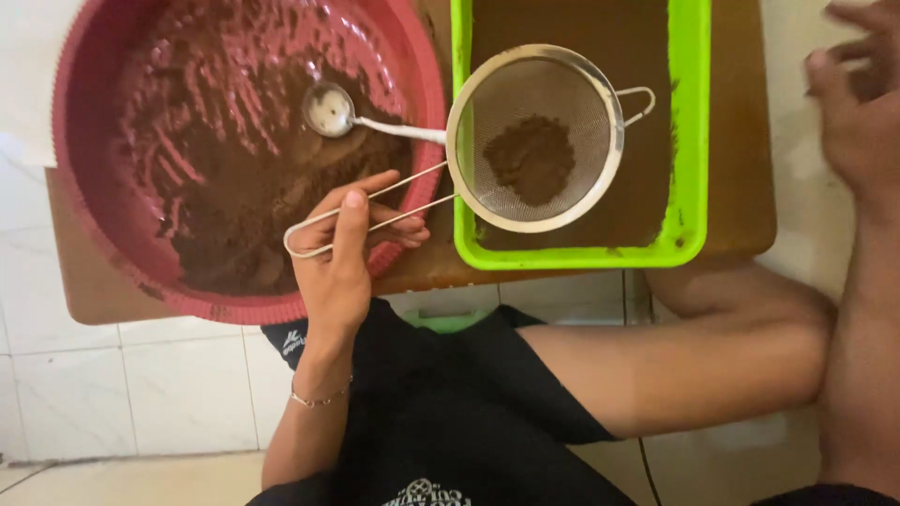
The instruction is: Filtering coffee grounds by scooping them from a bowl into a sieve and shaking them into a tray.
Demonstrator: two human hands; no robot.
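Note:
My left hand [342, 248] grips the wire handle of a round metal sieve [600, 103]. The sieve hangs over a bright green tray [692, 141] and holds a small heap of brown powder [532, 157]. A layer of sifted brown powder covers the tray's bottom. My right hand [855, 112] is raised at the far right, off the table, fingers loosely apart and holding nothing. A metal spoon [330, 111] lies in a large red basin [84, 215] of coarse brown powder, its handle pointing toward the sieve.
Basin and tray sit side by side on a low brown wooden board [745, 187]. White floor tiles [131, 394] surround it. My bare leg [675, 361] and black clothing [441, 412] lie just below the board's near edge.

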